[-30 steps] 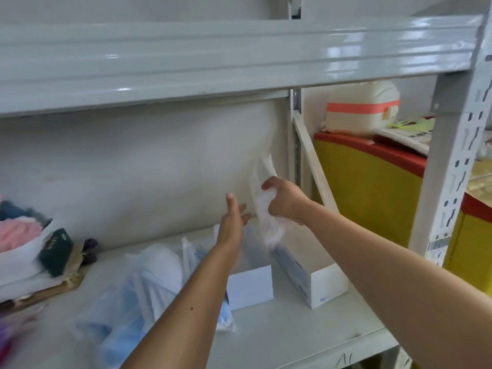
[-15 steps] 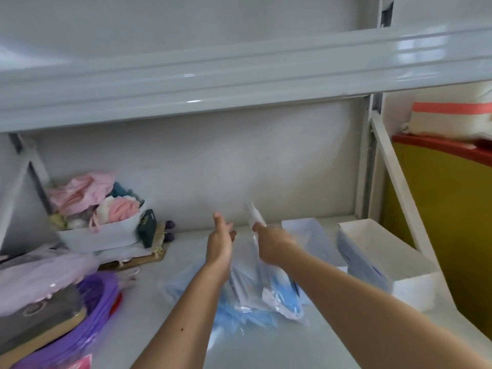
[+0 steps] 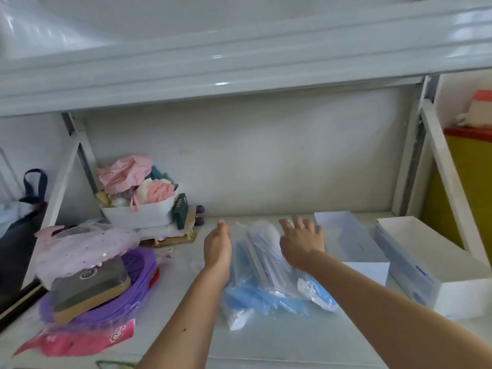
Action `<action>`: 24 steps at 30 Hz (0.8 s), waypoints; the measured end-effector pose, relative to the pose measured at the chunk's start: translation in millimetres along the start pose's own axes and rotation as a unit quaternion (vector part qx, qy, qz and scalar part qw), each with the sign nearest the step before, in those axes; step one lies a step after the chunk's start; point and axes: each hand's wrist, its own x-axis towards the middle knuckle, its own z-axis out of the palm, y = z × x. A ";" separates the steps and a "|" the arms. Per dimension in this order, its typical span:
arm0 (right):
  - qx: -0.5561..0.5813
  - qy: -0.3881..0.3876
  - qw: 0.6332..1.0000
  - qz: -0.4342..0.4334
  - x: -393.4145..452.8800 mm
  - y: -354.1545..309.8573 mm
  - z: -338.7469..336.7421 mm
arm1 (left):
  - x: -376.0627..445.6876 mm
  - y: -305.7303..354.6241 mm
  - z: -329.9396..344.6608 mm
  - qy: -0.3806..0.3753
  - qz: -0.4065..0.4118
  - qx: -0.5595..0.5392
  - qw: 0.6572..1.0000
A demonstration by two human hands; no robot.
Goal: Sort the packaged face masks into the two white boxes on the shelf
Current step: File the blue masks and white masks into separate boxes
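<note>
A loose pile of packaged face masks (image 3: pixel 269 286), blue in clear wrappers, lies on the grey shelf (image 3: pixel 266 339) between my arms. My left hand (image 3: pixel 217 247) hovers at the pile's left edge, fingers straight and empty. My right hand (image 3: pixel 302 241) is spread, palm down, over the pile's far right part, holding nothing. Two open white boxes stand to the right: the nearer box (image 3: pixel 354 246) just beyond my right hand, the other box (image 3: pixel 436 265) at the far right.
A white basket of pink and white cloth items (image 3: pixel 138 206) stands at the back left. A purple tray (image 3: pixel 106 294) with a lilac cover and a red packet (image 3: pixel 80 339) fill the front left. A low upper shelf (image 3: pixel 239 65) hangs overhead.
My right hand held a mask packet above the boxes a second ago; now it is empty and back over the pile. The view swung left.
</note>
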 end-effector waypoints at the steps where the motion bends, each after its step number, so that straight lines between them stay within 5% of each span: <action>1: 0.027 0.033 0.999 -0.013 -4.4 -4.4 -3.9 | -0.7 -2.6 -4.8 0.003 -0.009 0.016 1.000; 4: 0.124 0.077 0.985 -0.088 -25.5 -25.4 -7.8 | -5.8 -15.5 -21.1 0.019 -0.042 0.074 0.996; 8: 0.228 -0.082 0.961 -0.132 -52.9 -55.8 15.7 | -10.6 -39.0 -29.0 0.019 -0.112 0.148 0.982; 11: 0.154 -0.116 0.971 -0.145 -61.4 -64.3 38.5 | -8.1 -65.9 -23.6 0.003 -0.161 0.178 0.971; 17: -0.184 -0.067 0.957 -0.214 -62.0 -64.5 63.9 | -23.6 -64.2 -18.4 0.036 -0.227 0.087 0.969; 24: -0.192 -0.052 0.963 -0.180 -48.3 -61.7 60.4 | -17.7 -68.1 -17.0 -0.050 -0.230 -0.121 0.964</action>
